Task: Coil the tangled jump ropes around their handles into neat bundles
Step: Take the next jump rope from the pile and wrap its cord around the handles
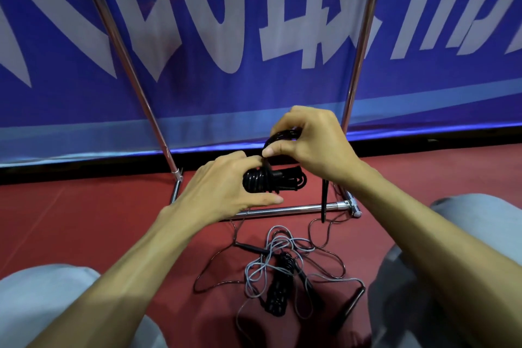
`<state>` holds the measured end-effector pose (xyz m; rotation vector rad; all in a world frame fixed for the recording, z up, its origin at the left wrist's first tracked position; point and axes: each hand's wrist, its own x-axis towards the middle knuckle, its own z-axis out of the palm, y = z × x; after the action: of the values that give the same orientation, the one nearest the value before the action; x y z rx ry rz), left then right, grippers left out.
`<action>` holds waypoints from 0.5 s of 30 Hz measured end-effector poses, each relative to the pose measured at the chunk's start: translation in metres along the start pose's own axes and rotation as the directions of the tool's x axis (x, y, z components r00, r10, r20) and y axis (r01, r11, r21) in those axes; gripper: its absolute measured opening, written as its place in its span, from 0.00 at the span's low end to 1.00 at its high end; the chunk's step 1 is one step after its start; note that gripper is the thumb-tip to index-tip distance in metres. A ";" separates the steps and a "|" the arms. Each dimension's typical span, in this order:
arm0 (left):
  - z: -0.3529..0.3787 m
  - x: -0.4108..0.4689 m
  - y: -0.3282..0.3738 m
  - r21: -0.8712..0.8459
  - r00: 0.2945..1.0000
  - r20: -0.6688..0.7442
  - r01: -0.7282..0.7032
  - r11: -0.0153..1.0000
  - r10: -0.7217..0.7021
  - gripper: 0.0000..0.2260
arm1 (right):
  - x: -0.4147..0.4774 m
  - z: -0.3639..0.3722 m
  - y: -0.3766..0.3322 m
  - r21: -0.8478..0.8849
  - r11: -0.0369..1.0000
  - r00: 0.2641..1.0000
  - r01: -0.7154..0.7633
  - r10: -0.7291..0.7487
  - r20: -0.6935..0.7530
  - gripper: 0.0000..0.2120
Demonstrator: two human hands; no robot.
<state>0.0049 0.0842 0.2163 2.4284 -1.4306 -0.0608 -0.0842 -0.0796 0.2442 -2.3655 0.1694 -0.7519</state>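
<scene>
Head view: the left hand curls its fingers round a black rope bundle, held above the red floor. The right hand pinches a loop of that rope just above. 1 handle dangles. Tangled ropes lie on the floor below.

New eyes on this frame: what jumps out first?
Both hands meet at centre: the left hand holds a partly wound black jump rope while the right hand pinches its loop above. Below them a tangle of grey and dark ropes lies on the red floor; a blue banner fills the background.
</scene>
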 end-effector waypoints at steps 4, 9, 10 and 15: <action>-0.001 -0.001 0.006 -0.035 0.996 -0.088 0.017 0.999 -0.020 0.22 | 0.003 0.003 0.005 0.092 0.986 0.990 -0.142 0.142 0.006 0.14; -0.013 -0.006 0.009 -0.227 0.968 -0.213 0.085 0.970 -0.135 0.18 | 0.006 0.005 0.015 0.184 0.960 0.978 -0.209 0.208 0.026 0.07; -0.014 -0.007 0.009 -0.262 0.961 -0.225 0.097 0.960 -0.158 0.16 | 0.006 0.006 0.016 0.173 0.963 0.978 -0.207 0.203 0.040 0.06; -0.018 -0.004 0.007 -0.459 0.940 -0.237 0.116 0.881 -0.247 0.20 | 0.003 0.013 0.018 -0.063 0.988 0.976 -0.141 0.150 0.161 0.09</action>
<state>0.0002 0.0889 0.2350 2.0832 -0.9328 -0.0615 -0.0730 -0.0880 0.2264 -2.4202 0.2906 -0.4851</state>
